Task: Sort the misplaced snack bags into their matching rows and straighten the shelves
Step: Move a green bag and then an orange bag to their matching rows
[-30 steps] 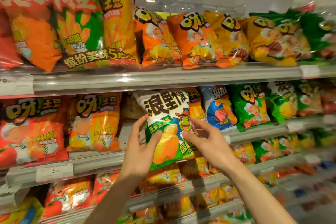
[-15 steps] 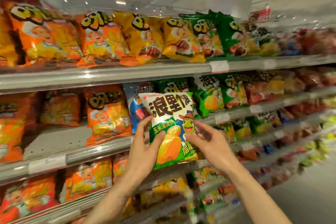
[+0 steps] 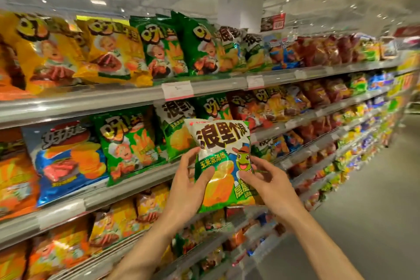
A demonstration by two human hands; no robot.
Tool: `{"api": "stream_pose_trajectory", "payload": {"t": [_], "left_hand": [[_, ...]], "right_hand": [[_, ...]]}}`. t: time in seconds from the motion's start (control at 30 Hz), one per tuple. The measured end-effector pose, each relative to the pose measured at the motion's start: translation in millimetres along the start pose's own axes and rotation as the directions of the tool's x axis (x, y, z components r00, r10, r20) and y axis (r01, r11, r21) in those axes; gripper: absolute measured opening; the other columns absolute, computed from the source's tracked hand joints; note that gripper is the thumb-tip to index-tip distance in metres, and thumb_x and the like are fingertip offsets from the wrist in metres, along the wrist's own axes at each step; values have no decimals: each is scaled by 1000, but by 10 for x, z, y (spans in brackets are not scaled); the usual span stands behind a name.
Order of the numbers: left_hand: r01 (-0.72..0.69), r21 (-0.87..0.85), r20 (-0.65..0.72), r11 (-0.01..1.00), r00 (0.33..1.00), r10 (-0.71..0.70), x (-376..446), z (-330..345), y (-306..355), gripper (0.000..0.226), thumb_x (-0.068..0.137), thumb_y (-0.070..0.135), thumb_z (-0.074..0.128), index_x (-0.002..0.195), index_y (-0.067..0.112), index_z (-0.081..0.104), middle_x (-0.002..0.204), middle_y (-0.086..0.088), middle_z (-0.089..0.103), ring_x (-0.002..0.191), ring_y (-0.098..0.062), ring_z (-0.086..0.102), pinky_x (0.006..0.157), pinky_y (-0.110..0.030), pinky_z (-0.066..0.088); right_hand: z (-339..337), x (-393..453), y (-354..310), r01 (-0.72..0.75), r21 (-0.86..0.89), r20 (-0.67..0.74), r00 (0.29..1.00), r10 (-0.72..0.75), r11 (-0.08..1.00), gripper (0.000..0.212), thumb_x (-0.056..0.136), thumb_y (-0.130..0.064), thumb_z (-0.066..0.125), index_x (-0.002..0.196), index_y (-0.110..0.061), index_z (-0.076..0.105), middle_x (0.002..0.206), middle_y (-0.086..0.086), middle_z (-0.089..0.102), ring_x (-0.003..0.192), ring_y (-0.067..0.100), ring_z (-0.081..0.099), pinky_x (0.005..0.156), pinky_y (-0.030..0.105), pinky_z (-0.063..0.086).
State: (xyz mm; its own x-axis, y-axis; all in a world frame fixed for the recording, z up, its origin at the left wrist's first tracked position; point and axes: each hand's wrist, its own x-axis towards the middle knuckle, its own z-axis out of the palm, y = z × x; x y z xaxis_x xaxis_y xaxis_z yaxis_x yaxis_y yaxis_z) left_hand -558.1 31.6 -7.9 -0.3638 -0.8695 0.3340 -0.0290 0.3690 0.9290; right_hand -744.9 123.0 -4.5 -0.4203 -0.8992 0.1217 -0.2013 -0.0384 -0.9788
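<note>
- Head view showed both your hands raised in front of the snack shelving, sharing one white-and-green snack bag [image 3: 223,163] between them.
- Your left hand [image 3: 186,191] gripped the bag's left edge: the thumb lay across the front over the yellow chip picture, and the fingers curled behind the pack.
- Your right hand [image 3: 270,184] held the bag's right edge, thumb pressed on the front near the green cartoon character, the other fingers spread loosely beside and behind the pack.
- You held the bag upright, label facing you, in the air just in front of the middle shelf [image 3: 127,186] and not resting on it.
- Just behind it and to its left, a matching white-and-green bag [image 3: 175,127] stood on that same shelf, partly hidden by the one in your hands.
- Left of that one stood a green chip bag [image 3: 129,143], and further left a blue bag [image 3: 68,161] with a picture of meat.
- On the top shelf [image 3: 91,100], yellow bags [image 3: 109,50] sat to the left and green bags [image 3: 181,45] to their right, with a white price tag [image 3: 177,90] on the shelf rail below them.
- Far to the right the rows ran on down the aisle, too blurred to tell the packs apart.
</note>
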Motion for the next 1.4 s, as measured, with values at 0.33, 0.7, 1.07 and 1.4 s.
{"api": "stream_pose_trajectory", "payload": {"t": [0.33,0.7,1.07,1.4], "left_hand": [[-14,-107,45,994,999,19,1061,1072,-197,48,94,28,66,134,46,45,135,19,54,114,10,55,97,-21,50],[-52,-58,-27,997,998,51,2086,1858,-473,48,91,31,69,132,45,47,130,16,56,112,6,57,88,-25,55],[12,35,-259,999,966,-2,2547,2721,-607,45,93,35,65,130,51,44,127,25,53,117,-5,57,89,-39,58],[84,72,-503,994,864,-37,2725,3573,-369,42,84,50,67,120,58,46,124,31,52,115,8,54,91,-28,54]], "right_hand": [[-896,938,183,-3,-91,-116,993,-8,996,80,64,-63,81,135,-35,55,119,-10,68,107,10,67,93,42,56],[-1584,2127,352,50,-182,-82,994,-66,982,51,81,-41,78,127,-36,57,117,-11,62,104,-1,61,80,19,53],[-2296,3244,719,108,-120,159,983,-88,987,55,80,-39,79,128,-28,55,112,-16,66,106,1,62,88,22,51],[-2891,3958,858,115,-30,378,921,-95,993,55,78,-33,82,127,-24,57,105,-16,68,91,-9,62,65,7,47]]}}
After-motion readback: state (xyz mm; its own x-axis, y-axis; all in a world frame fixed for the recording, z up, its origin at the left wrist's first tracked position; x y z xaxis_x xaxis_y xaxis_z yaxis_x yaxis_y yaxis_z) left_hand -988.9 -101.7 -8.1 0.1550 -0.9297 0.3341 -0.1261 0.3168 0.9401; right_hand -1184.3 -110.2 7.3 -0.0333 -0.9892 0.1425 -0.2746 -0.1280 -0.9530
